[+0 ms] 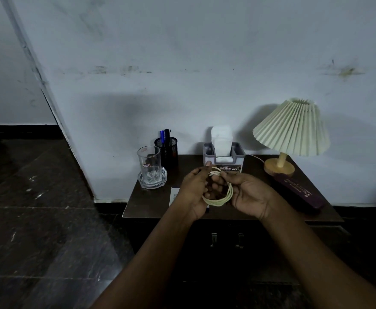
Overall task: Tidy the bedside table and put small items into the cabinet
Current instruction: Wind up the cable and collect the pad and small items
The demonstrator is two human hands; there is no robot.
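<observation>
While the left hand (193, 194) and right hand (251, 197) are both gripping the coiled cable (217, 201), any slackening is probably risking unravelling.

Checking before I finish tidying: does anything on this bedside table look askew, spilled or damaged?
Nothing spilled or broken. The lampshade looks tilted on its stem, and the dark case lies diagonally by the lamp base. The left hand and right hand hold the coiled cable.

We found the glass (149, 165) at the left of the table (142, 204), the pen holder (168, 150) behind it, the tissue box (225, 156) mid-back, the lamp (291, 130) back right, a flat case (298, 191) before it.
</observation>
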